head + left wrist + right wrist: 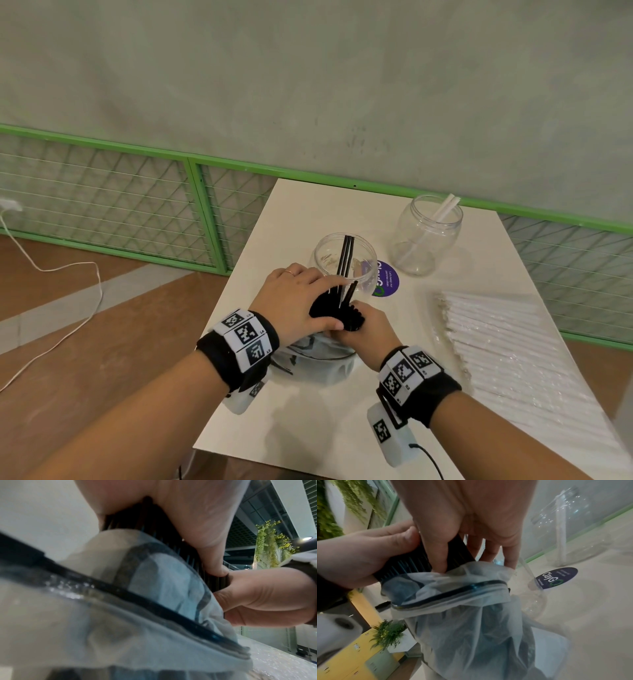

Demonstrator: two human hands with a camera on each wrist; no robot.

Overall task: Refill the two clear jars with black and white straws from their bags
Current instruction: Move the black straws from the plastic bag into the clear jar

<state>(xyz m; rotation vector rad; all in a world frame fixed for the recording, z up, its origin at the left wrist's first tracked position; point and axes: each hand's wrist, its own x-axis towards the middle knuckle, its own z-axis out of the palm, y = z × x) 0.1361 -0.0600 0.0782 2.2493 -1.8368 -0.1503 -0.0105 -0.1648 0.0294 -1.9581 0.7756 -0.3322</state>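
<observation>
My left hand [310,303] and right hand [368,323] both grip a thick bundle of black straws [337,315] that sticks up out of a clear zip bag [318,358]. The right wrist view shows the bundle [412,563] above the bag's mouth [453,588], with my right thumb pressed on it. Just beyond stands a clear jar [342,253] holding a few black straws. A second clear jar [428,236] at the back right holds a white straw or two. The bag of white straws [507,346] lies flat at the right.
Everything sits on a small white table [308,212], whose left edge drops to a wooden floor. A purple round sticker [387,282] lies between the jars. A green mesh fence [191,192] runs behind the table, and a white cable [68,274] trails on the floor.
</observation>
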